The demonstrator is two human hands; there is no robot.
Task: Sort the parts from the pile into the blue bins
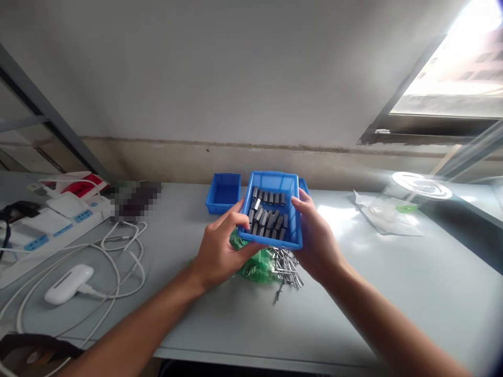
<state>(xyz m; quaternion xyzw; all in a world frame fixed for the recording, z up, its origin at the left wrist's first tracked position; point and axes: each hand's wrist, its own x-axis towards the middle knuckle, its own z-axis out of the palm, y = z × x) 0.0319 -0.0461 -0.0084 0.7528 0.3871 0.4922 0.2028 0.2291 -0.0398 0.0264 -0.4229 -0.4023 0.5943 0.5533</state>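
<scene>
We hold a blue tray (293,184) of small dark metal blocks (268,214) above the table (393,293), left hand (218,250) gripping its left wall, right hand (316,238) clasping its right wall. Beneath it lie a green bag (257,266) and loose metal pins (286,264). A second blue tray (223,193) sits just behind, to the left.

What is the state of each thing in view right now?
blue tray, lifted, held by left hand and right hand.
dark blocks, lying loose in the blue tray.
small blue bin, standing on the table.
metal pins, spilled beside the green bag.
</scene>
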